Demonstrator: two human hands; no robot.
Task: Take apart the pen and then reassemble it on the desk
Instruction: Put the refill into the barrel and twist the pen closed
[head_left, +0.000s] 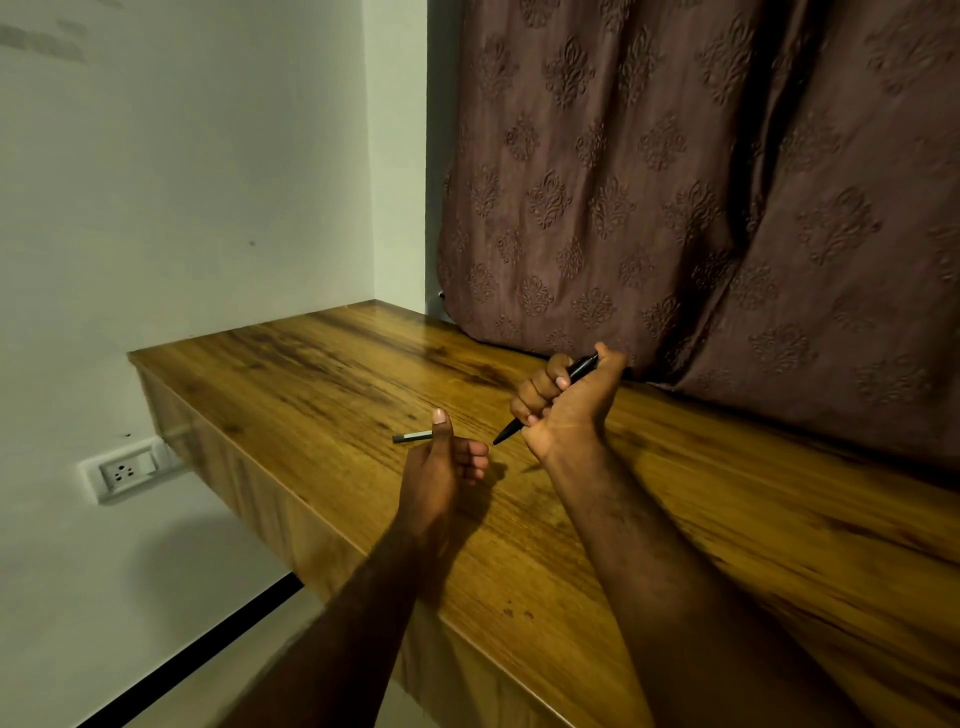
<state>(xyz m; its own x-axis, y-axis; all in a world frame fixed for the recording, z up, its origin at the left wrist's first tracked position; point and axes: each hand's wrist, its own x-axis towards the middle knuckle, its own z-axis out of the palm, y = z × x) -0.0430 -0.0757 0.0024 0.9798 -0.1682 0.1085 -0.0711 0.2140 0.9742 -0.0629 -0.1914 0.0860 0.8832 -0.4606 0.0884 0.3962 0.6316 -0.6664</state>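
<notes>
My right hand (563, 402) is shut around a black pen (579, 370), held above the wooden desk (322, 364). The pen slants, with its pointed tip (503, 435) down-left and its top end under my thumb. My left hand (447, 462) hovers just left of that tip, thumb up and fingers curled, with nothing visible inside them. A short grey pen part (412, 436) with a dark end lies on the desk to the left. Its right end is hidden behind my left thumb, so I cannot tell whether they touch.
The desk runs along a white wall on the left, with its front edge (291, 499) near my forearms. A brown patterned curtain (701, 208) hangs at the desk's far side. A wall socket (124, 472) sits below the desk's left end.
</notes>
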